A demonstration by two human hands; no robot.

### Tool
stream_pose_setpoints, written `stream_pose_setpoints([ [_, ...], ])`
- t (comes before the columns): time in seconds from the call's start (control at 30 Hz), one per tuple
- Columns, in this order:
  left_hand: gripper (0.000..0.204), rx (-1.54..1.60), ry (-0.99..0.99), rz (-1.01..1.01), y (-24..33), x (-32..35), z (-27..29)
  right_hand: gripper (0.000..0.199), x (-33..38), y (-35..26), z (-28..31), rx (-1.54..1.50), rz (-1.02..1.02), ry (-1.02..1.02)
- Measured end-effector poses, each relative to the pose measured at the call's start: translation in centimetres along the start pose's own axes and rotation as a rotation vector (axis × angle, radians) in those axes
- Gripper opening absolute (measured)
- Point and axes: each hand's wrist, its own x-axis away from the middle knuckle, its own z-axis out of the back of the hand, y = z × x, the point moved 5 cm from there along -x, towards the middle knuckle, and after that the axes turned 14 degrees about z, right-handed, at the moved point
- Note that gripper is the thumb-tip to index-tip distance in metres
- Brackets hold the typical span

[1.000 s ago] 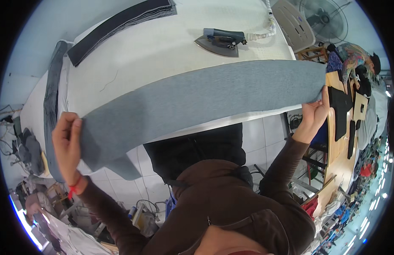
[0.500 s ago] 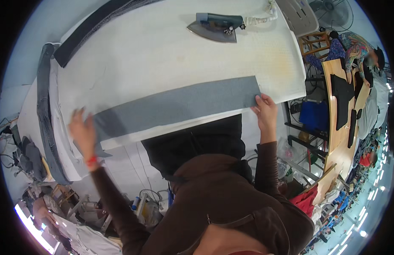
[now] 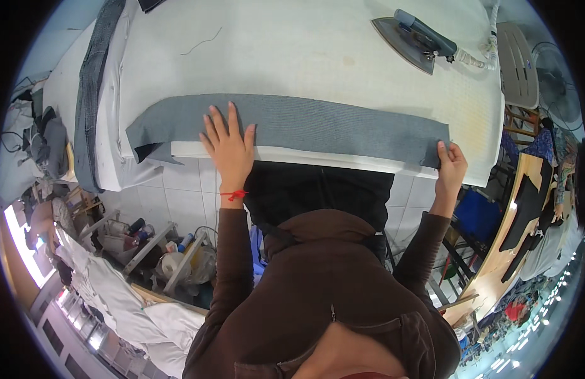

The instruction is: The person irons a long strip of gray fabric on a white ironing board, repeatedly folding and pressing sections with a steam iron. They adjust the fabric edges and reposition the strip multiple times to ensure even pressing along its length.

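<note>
A long grey fabric strip (image 3: 343, 126) lies along the near edge of the white padded table (image 3: 292, 57). Its left end hangs over the edge, with a dark underside showing at the fold. My left hand (image 3: 230, 142) rests flat on the strip left of its middle, fingers spread. At the right end, my right hand (image 3: 452, 163) pinches the strip's near corner between thumb and fingers. Beyond the strip, toward the far right, an iron (image 3: 409, 43) sits on the table, its handle joined to a wrapped hose.
Along the table's left side hangs a dark grey fabric length (image 3: 93, 95). A loose thread (image 3: 204, 42) lies at the far left. Past the right edge stand a beige plastic chair (image 3: 518, 66), a fan (image 3: 557, 82) and a wooden table (image 3: 516, 202) bearing black pieces.
My left hand has come down from beside the strip's left end onto its surface, farther right. My right hand still holds the right end. The whole view has turned.
</note>
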Motion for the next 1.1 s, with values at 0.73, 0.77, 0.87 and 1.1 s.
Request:
stream_pose_setpoints([
  [0.73,0.078,0.017,-0.042,-0.284,12.3,4.0,-0.1,0.021,1.7,1.9,0.4,0.272,0.132,0.082],
  [0.77,0.083,0.014,-0.070,-0.283,12.0,4.0,-0.1,0.021,1.6,1.8,0.3,0.274,0.101,0.075],
  [0.87,0.091,0.177,-0.220,-0.285,12.8,4.6,-0.8,0.021,1.3,1.3,0.3,0.255,-0.016,0.045],
  [1.1,0.086,0.175,-0.312,-0.416,19.4,4.0,0.9,0.025,-3.9,-0.3,0.4,0.219,0.114,-0.100],
])
